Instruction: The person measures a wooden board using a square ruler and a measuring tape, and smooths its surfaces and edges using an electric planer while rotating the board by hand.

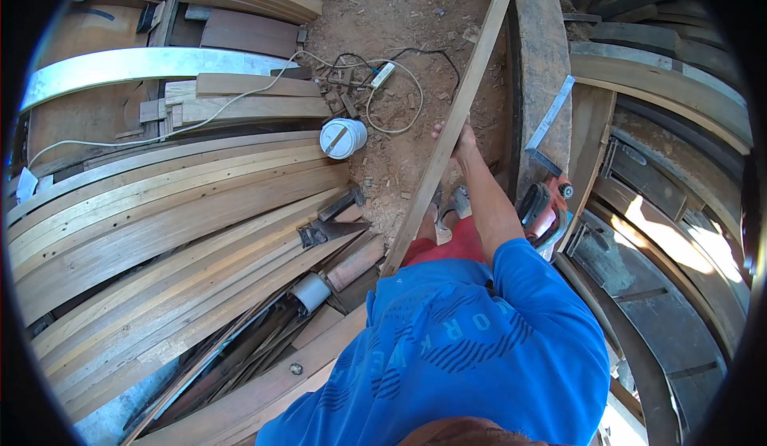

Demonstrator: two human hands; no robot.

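Observation:
My right hand (465,140) is closed around a long, narrow wooden board (473,87), with fingertips showing past its left edge. The board runs slantwise from the top of the view down to my waist. To its right lies a thick, worn wooden beam (545,55). A metal try square (551,114) rests on that beam. Close to my right forearm, at the beam's near end, sits an orange and black power tool (545,210), its kind unclear from here. My left hand does not show; the left arm is hidden by my blue shirt.
Stacked planks (176,198) fill the left side, and more timber (663,87) leans at right. A white bucket (343,139) stands left of the board. A power strip (383,75) and its looping cable lie on the ground, which is littered with shavings.

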